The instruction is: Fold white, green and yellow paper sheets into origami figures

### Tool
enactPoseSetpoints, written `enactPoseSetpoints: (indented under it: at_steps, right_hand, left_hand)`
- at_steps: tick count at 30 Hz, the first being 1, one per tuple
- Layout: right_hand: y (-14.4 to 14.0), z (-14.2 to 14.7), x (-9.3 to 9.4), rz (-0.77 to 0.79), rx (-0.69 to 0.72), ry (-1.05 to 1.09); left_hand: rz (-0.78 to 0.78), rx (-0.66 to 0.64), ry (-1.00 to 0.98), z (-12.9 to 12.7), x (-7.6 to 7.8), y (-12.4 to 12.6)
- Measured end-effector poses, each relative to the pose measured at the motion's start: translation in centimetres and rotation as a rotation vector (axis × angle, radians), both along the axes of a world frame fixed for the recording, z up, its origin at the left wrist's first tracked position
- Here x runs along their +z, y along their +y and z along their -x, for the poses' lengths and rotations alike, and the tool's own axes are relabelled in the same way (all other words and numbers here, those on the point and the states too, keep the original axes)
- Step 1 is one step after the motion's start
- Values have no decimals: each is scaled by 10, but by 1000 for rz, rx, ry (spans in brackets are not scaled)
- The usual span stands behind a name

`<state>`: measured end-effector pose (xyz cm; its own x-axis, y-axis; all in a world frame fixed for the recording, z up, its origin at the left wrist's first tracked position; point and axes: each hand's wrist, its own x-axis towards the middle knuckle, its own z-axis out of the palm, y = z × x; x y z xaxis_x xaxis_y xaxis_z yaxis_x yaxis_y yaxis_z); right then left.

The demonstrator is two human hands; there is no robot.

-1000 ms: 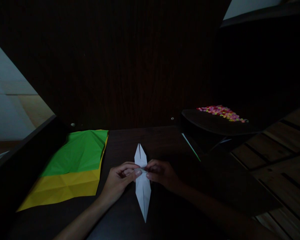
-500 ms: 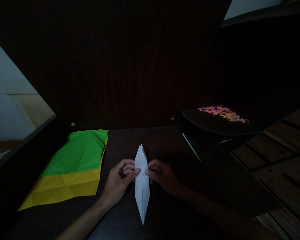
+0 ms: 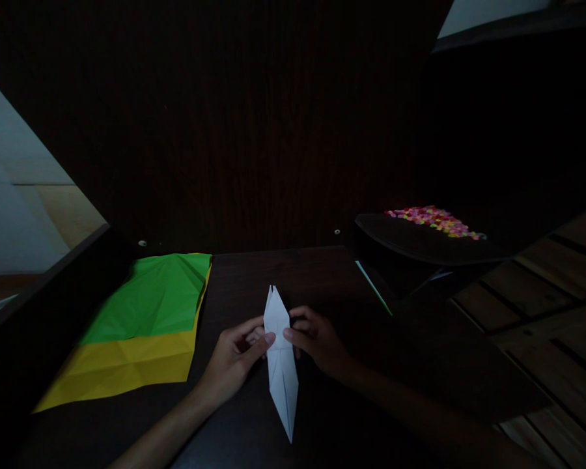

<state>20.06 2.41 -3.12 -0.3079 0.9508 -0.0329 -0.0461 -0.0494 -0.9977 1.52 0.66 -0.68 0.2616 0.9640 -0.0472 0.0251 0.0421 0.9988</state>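
The person's upper limbs, head view. Left hand: bare, with slender fingers and a broader thumb, whose short nail caps a rounded tip. Behind these fingers the hand narrows to a bare wrist; farther back from them, the left forearm is slim, smooth in outline and uncovered to the lower edge of the view. Right hand: likewise bare, a round-tipped thumb beside its fingers. Well behind them, the right forearm appears bare, its outline fading into shadow.
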Motion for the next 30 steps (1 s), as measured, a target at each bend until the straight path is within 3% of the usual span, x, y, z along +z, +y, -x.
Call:
enactPoseSetpoints:
  at_steps: [9,20,30]
  right_hand:
    - [-2,-2,1,-23,81,-33]
    - [-4,-3,6,42,108,-39]
    - [-4,-4,6,65,119,-28]
  left_hand:
    - [21,-158,-23,-3,13,-2]
    - [-31,-134,155,-2,6,-3]
    - [-11,-163,116,-2,6,-2]
